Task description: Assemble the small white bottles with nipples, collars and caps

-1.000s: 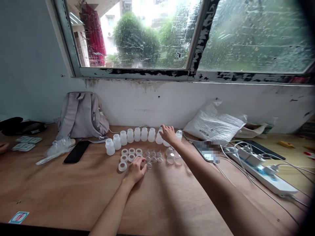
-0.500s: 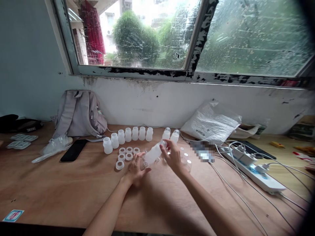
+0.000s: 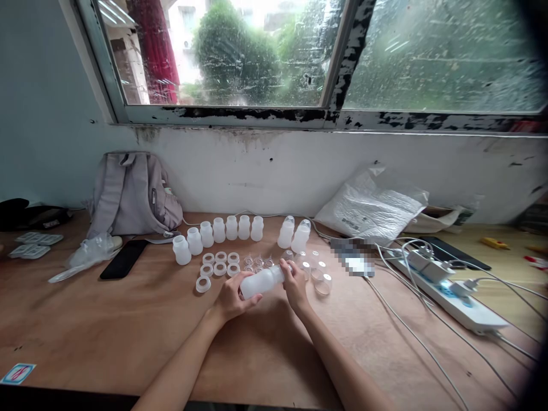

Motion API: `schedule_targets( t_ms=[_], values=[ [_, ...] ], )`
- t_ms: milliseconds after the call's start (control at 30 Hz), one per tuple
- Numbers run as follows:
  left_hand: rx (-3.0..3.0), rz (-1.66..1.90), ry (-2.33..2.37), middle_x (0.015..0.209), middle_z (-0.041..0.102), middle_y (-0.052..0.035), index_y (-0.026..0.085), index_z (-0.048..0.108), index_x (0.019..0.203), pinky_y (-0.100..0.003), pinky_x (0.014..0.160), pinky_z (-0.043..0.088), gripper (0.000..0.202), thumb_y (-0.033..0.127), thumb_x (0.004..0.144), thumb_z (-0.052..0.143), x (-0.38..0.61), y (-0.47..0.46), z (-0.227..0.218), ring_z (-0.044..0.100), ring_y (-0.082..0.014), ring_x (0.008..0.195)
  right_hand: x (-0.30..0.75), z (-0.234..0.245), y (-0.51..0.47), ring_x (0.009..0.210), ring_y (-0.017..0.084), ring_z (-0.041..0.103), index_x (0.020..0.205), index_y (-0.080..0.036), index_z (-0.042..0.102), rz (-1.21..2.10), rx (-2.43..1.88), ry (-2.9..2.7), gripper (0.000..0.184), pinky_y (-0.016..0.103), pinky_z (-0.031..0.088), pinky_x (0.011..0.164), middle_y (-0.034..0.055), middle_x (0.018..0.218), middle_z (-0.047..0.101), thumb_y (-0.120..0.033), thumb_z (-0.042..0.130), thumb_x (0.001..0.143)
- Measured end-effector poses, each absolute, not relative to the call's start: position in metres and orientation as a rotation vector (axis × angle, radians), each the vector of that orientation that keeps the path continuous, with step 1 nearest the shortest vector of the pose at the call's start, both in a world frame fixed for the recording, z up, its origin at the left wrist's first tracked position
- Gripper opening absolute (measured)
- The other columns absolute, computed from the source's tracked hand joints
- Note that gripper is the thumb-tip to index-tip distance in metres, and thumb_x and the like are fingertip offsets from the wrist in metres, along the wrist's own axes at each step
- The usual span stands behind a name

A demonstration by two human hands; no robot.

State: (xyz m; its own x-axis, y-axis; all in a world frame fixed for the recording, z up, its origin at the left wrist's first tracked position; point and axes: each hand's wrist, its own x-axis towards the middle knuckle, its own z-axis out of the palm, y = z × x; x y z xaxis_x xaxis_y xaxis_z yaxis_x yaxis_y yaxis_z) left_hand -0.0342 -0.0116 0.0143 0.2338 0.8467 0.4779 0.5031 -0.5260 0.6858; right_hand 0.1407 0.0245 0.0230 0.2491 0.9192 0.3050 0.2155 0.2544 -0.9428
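A frosted white baby bottle (image 3: 258, 283) lies tilted between my hands, its base to the left and its top to the right. My left hand (image 3: 231, 298) is wrapped round the base end. At the other end, the fingers of my right hand (image 3: 294, 283) close on the top, hiding part of it. White collar rings (image 3: 203, 283) lie in rows just left of the bottle. Behind it are small clear nipples (image 3: 258, 262). Several transparent dome caps (image 3: 322, 285) sit by my right hand. Two capped bottles (image 3: 286, 233) stand farther back.
Several uncapped bottles (image 3: 232, 228) stand in a curved row at the back. On the left are a backpack (image 3: 132, 194), a plastic bag (image 3: 88, 258) and a black phone (image 3: 124, 260). A silvery packing bag (image 3: 372, 202), a power strip (image 3: 454, 302) and trailing cables occupy the right.
The bottle has come down nearer to me and lies flatter. My left hand, flat beside it before, now grips its base. My right hand has moved down with the top.
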Motion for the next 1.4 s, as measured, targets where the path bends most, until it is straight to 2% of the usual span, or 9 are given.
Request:
schedule_targets(
  t_ms=[200,267,433,633,767,867,1033,1200,1400],
  values=[
    [1.981,1.012,1.255,0.07,0.059,0.0009,0.017,0.056,0.092,-0.019,0.051,0.041,0.031,0.038,0.069,0.058,-0.03,-0.016,0.019,0.053,-0.0108,0.057,0.146,0.021,0.026,0.049,0.011,0.033,0.053,-0.018,0.045,0.66,-1.235,-1.313,0.034,0.024,0.027,0.045,-0.0032,0.05,0.04,-0.044,0.045,0.075],
    [2.024,0.994,1.243,0.074,0.059,0.0003,0.018,0.054,0.096,-0.02,0.053,0.042,0.033,0.04,0.071,0.057,-0.029,-0.016,0.019,0.053,-0.0116,0.06,0.149,0.021,0.026,0.049,0.011,0.034,0.053,-0.018,0.045,0.635,-1.251,-1.317,0.034,0.024,0.027,0.046,-0.0028,0.05,0.041,-0.044,0.045,0.075],
    [2.267,1.127,1.265,0.101,0.055,-0.0061,0.021,0.044,0.111,-0.029,0.073,0.045,0.053,0.041,0.066,0.063,-0.037,-0.009,0.012,0.054,-0.0184,0.083,0.164,0.019,0.034,0.049,0.013,0.038,0.056,-0.017,0.049,0.529,-1.326,-1.185,0.036,0.025,0.028,0.047,-0.0023,0.048,0.042,-0.048,0.043,0.074],
    [2.314,1.062,1.464,0.089,0.054,-0.0042,0.02,0.048,0.094,-0.036,0.077,0.044,0.027,0.028,0.07,0.058,-0.046,0.001,-0.001,0.053,-0.0212,0.086,0.178,0.017,0.043,0.049,0.015,0.043,0.061,-0.016,0.055,0.515,-1.335,-1.022,0.041,0.026,0.031,0.048,-0.0011,0.047,0.048,-0.051,0.039,0.075],
    [2.243,1.123,1.477,0.096,0.05,-0.0042,0.021,0.045,0.098,-0.034,0.077,0.045,0.029,0.016,0.071,0.054,-0.045,0.006,-0.01,0.052,-0.0189,0.086,0.176,0.016,0.041,0.05,0.015,0.045,0.062,-0.016,0.057,0.515,-1.338,-1.041,0.042,0.026,0.032,0.049,-0.0011,0.047,0.05,-0.053,0.04,0.074],
    [2.171,1.189,1.461,0.098,0.049,-0.0037,0.021,0.044,0.099,-0.032,0.076,0.046,0.031,0.014,0.071,0.054,-0.045,0.008,-0.013,0.053,-0.0171,0.086,0.174,0.015,0.039,0.051,0.016,0.046,0.065,-0.015,0.058,0.502,-1.344,-1.068,0.043,0.026,0.033,0.05,-0.0007,0.048,0.051,-0.054,0.04,0.074],
    [2.244,1.122,1.368,0.094,0.053,-0.0038,0.02,0.051,0.09,-0.034,0.082,0.043,0.014,0.016,0.076,0.05,-0.046,0.008,-0.012,0.052,-0.0183,0.092,0.173,0.014,0.039,0.05,0.016,0.045,0.065,-0.015,0.059,0.487,-1.348,-1.088,0.043,0.026,0.032,0.049,-0.0012,0.046,0.049,-0.053,0.041,0.074],
    [2.343,1.023,1.337,0.107,0.05,-0.0063,0.022,0.052,0.102,-0.036,0.088,0.04,0.024,0.017,0.079,0.044,-0.039,0.011,-0.013,0.049,-0.0195,0.1,0.172,0.011,0.04,0.049,0.015,0.041,0.062,-0.016,0.057,0.498,-1.354,-1.12,0.039,0.025,0.03,0.049,-0.0016,0.047,0.046,-0.05,0.043,0.075],
    [2.297,1.003,1.512,0.099,0.056,-0.0062,0.021,0.044,0.112,-0.037,0.082,0.042,0.033,0.019,0.08,0.044,-0.034,0.016,-0.014,0.051,-0.0204,0.092,0.171,0.01,0.041,0.054,0.016,0.045,0.061,-0.017,0.055,0.478,-1.361,-1.17,0.039,0.025,0.032,0.053,-0.0004,0.052,0.05,-0.051,0.042,0.075]
  ],
)
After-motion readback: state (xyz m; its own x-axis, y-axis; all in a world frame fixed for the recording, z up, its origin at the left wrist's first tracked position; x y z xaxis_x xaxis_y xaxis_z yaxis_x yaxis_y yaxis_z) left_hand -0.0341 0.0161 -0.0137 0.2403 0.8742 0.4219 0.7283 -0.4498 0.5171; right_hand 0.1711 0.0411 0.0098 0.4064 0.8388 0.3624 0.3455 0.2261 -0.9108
